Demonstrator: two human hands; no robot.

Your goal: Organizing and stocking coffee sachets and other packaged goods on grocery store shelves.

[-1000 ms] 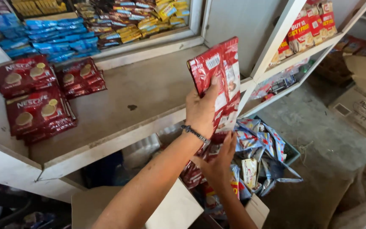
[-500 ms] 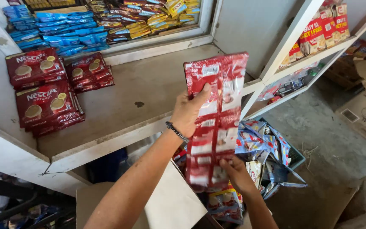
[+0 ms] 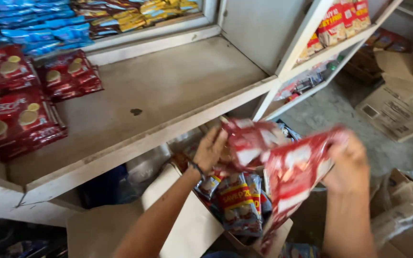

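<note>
A long strip of red and white sachets (image 3: 288, 177) is held between both hands, below the front edge of the shelf (image 3: 168, 95) and above an open cardboard box (image 3: 192, 224). The strip is blurred, so its folds cannot be told exactly. Its upper left end is gripped by the left hand (image 3: 211, 150), whose fingers are curled around the bunched packets. Its right part is clasped by the right hand (image 3: 347, 160), closed over the top edge of the strip, while the lower end hangs down toward the box. A dark band is worn on the left wrist.

Inside the box, just beneath the strip, more sachet packs (image 3: 237, 200) in red, yellow and dark colours are seen standing on end. The box flaps are spread open toward the lower left.

On the shelf, dusty and pale, stacks of dark red sachet packs (image 3: 15, 119) are laid at the left edge, with a further stack (image 3: 70, 76) just beside them toward the back. Along the back edge, blue sachet strips (image 3: 39, 28) and brown and yellow ones (image 3: 135, 12) are piled. A small dark spot is seen near the middle of the shelf.

To the right, red and yellow packs (image 3: 340, 21) are ranged on a slanting side shelf, and flattened cartons (image 3: 397, 110) lie on the grey floor beyond.
</note>
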